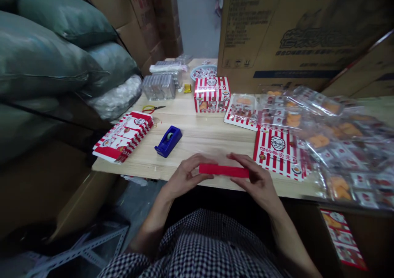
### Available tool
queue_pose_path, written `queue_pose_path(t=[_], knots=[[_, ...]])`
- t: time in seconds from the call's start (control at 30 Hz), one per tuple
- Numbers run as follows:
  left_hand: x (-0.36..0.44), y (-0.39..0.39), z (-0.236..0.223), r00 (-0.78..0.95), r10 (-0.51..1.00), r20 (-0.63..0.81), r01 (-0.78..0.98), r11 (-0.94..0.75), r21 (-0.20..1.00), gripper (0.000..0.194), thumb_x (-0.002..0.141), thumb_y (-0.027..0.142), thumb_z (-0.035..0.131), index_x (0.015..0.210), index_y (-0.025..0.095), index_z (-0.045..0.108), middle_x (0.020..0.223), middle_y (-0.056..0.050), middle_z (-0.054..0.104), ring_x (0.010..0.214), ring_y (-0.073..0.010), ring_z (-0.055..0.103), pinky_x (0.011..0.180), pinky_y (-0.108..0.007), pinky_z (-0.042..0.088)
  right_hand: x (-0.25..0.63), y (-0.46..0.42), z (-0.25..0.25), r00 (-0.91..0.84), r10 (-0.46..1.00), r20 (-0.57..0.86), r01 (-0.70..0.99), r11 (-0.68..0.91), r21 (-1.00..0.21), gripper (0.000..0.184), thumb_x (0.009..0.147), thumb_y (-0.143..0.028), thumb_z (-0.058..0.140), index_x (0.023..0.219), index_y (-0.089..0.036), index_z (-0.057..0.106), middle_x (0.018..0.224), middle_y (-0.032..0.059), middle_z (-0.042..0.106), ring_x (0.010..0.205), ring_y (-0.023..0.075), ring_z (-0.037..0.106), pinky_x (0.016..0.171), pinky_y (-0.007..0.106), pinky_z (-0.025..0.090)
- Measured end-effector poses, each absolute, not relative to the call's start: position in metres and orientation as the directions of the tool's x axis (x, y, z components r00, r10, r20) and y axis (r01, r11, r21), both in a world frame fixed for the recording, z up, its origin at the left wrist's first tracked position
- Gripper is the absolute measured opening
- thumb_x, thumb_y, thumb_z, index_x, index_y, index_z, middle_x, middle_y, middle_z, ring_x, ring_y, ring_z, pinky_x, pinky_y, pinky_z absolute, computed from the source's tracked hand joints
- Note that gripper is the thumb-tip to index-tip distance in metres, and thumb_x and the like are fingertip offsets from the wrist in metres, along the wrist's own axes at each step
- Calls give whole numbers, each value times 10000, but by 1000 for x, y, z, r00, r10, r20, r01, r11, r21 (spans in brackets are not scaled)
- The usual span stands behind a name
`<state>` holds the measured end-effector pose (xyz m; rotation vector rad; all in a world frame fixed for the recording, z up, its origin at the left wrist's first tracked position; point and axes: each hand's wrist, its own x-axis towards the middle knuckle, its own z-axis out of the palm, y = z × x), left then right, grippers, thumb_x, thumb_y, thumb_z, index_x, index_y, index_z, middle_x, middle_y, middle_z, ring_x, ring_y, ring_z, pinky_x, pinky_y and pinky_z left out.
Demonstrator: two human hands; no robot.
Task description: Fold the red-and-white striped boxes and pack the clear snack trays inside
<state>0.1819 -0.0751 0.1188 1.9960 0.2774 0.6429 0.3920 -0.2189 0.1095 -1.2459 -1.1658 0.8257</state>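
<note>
A narrow red cardboard piece (224, 171) is held level above the table's front edge; I cannot tell whether it is a folded box seen from its side. My left hand (188, 172) grips its left end between thumb and fingers. At the other end, my right hand (253, 175) pinches it the same way. Just beyond my left hand stands a blue tape dispenser (168, 141) with a roll in it. To the right of my right hand lie flat red-and-white striped cartons (277, 150). A made-up striped box (212, 94) stands farther back.
A stack of folded striped cartons (124, 136) lies at the table's left, near yellow-handled scissors (153, 108). Clear bags of small toy-like pieces (344, 142) cover the right side. Behind are clear plastic cases (158, 86), a bowl (203, 71) and a large cardboard box (277, 35).
</note>
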Motion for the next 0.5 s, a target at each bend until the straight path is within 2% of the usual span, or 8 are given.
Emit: queue_pose_path(t=[0.07, 0.1, 0.2, 0.23, 0.3, 0.4, 0.5], knots=[[175, -91, 124, 813, 368, 452, -124, -649, 751, 356, 976, 182, 567, 1324, 218, 631, 1268, -100, 703, 1182, -223, 612, 1035, -429, 472, 392, -234, 104, 364, 922, 130, -88, 173, -981, 697, 832, -463, 786, 1463, -385, 502, 1455, 54, 578, 1400, 289, 477, 1203, 511, 315], [174, -100, 124, 793, 328, 513, -137, -725, 675, 373, 988, 148, 523, 1342, 222, 618, 1307, -91, 689, 1240, -228, 575, 1067, -451, 447, 392, -242, 101, 421, 905, 59, -204, 158, -966, 716, 849, -530, 741, 1491, -383, 460, 1471, 56, 566, 1409, 294, 470, 1197, 527, 327], [176, -125, 115, 738, 227, 635, -111, -888, 446, 389, 985, 114, 525, 1336, 254, 621, 1312, -19, 699, 1371, -223, 453, 1166, -479, 347, 385, -263, 99, 493, 844, -212, -459, 45, -887, 564, 942, -627, 538, 1437, -357, 535, 1453, 52, 587, 1358, 289, 531, 1107, 519, 459], [178, -132, 110, 730, 183, 659, -114, -918, 381, 383, 976, 127, 560, 1323, 273, 627, 1284, 13, 715, 1396, -211, 424, 1197, -470, 309, 382, -268, 100, 483, 829, -280, -501, -1, -865, 515, 953, -614, 525, 1387, -344, 591, 1444, 44, 598, 1339, 281, 551, 1087, 492, 487], [184, -142, 98, 725, 108, 680, -132, -947, 292, 388, 957, 156, 616, 1313, 310, 627, 1257, 58, 726, 1432, -185, 382, 1238, -440, 250, 377, -275, 104, 462, 811, -358, -540, -62, -839, 425, 926, -536, 620, 1294, -329, 669, 1402, 26, 634, 1287, 266, 597, 1056, 429, 526], [191, -147, 84, 765, 110, 635, -92, -957, 277, 467, 959, 109, 580, 1376, 320, 580, 1388, 18, 649, 1497, -215, 299, 1246, -460, 231, 376, -282, 108, 499, 760, -417, -558, -87, -825, 459, 839, -358, 769, 1287, -339, 673, 1280, 5, 708, 1167, 235, 677, 985, 365, 571], [195, -143, 73, 823, 234, 518, 31, -929, 370, 622, 943, 43, 520, 1505, 295, 432, 1585, -80, 431, 1538, -291, 220, 1218, -526, 276, 379, -291, 108, 582, 718, -382, -536, -15, -844, 531, 796, -308, 809, 1304, -351, 663, 1207, 2, 739, 1033, 208, 727, 903, 335, 608]])
